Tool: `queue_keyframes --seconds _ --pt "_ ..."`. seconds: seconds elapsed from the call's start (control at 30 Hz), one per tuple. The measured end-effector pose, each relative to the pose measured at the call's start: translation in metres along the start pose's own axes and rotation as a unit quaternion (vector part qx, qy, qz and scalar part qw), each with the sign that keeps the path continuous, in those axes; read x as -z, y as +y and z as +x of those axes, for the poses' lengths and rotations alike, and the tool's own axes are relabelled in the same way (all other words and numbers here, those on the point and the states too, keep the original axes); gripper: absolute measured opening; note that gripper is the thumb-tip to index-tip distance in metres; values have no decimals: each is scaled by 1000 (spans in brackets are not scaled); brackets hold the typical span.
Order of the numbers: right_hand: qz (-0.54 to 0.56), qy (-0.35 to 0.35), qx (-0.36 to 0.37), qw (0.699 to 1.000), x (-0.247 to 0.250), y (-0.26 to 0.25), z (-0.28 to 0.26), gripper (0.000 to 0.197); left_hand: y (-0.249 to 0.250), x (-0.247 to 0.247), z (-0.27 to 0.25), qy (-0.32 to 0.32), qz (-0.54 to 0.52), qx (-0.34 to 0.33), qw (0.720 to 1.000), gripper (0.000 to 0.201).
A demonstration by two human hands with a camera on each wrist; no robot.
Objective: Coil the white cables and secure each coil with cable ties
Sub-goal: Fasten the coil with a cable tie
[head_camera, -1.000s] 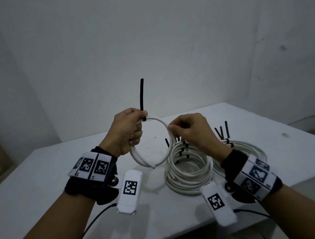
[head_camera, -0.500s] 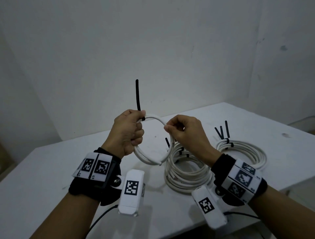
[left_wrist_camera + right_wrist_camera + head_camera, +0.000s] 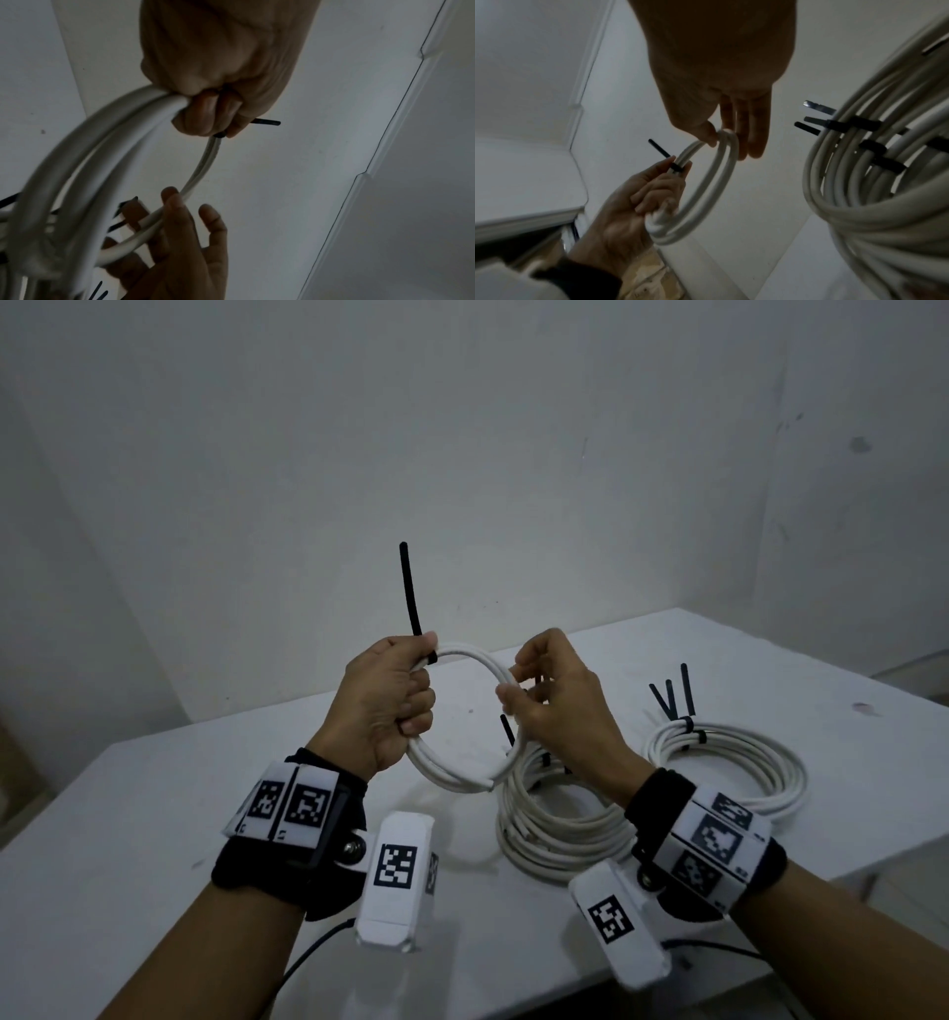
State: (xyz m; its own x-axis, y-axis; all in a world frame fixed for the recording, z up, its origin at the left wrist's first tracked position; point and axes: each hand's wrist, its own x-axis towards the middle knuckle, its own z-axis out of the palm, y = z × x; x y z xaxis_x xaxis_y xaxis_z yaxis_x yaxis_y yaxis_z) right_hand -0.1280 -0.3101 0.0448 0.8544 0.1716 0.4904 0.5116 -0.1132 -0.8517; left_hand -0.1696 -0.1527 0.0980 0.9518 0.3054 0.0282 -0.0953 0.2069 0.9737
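- Small white round-sheathed cable coil [image 3: 464, 716] held up in the air above the near half of the white table [image 3: 154, 814], between both hands.
- Left hand [image 3: 387, 706] fisted round the coil's left arc, clamping the black plastic cable tie [image 3: 411, 595] against the strands; tie tail standing straight up.
- Right hand [image 3: 552, 706] pinching the coil's right arc between thumb and fingers.
- Two larger white cable coils on the table toward the right edge: the nearer one [image 3: 554, 834] partly behind the right wrist, the farther one [image 3: 729, 773] with black tie tails sticking up.
- Likely risk: loosened left grip letting the stiff strands spring apart and the tie slide along the arc before being snugged.
- Likely risk: loose cut end at the coil's bottom [image 3: 488, 783] slipping out of the bundle if left outside a tie.
- Left wrist view alone: tie band [image 3: 220, 135] wrapped under the fingertips, tail poking sideways.
- Right wrist view alone: thumb tip [image 3: 709, 136] pressing the strands; several black ties [image 3: 867, 123] on the nearer large coil.
- Head view alone: both coils' places on the table.
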Motion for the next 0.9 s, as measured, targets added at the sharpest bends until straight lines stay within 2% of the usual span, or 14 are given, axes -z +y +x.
queue_keyframes --seconds 0.1,0.17,0.23,0.3,0.37,0.43,0.53,0.6,0.67,0.73,0.8,0.9 --pt "181 -63 -101 976 5 -2 -3 26 -1 7 3 -9 -3 -6 1000 15" --pt "243 -72 -105 962 5 -3 -2 20 -4 11 3 -19 5 -18 1000 18" --pt "286 -33 -110 951 2 -2 0 17 -10 13 -1 -22 55 -18 998 36" --pt "323 20 -130 937 1 -1 2 13 -21 14 -8 -13 159 4 987 53" --pt "338 65 -153 926 2 1 3 10 -32 13 -19 -38 225 31 973 52" --pt "338 90 -164 923 1 3 0 11 -42 9 -25 -64 216 43 973 45" --pt "315 113 -174 926 3 5 -7 12 -53 0 -24 -59 179 20 982 41" --pt "256 115 -169 945 14 6 -10 11 -55 -6 -23 -52 161 1 986 45" --pt "157 96 -147 972 34 8 -11 12 -54 -13 -25 -77 154 -4 985 61" --pt "52 64 -127 988 59 12 -12 21 -53 -24 -30 -116 177 -12 977 82" --pt "-24 43 -119 992 84 15 -13 26 -56 -41 -32 -130 217 -35 967 91" --pt "-88 45 -125 987 119 18 -15 21 -65 -75 -25 -119 265 -83 953 99"
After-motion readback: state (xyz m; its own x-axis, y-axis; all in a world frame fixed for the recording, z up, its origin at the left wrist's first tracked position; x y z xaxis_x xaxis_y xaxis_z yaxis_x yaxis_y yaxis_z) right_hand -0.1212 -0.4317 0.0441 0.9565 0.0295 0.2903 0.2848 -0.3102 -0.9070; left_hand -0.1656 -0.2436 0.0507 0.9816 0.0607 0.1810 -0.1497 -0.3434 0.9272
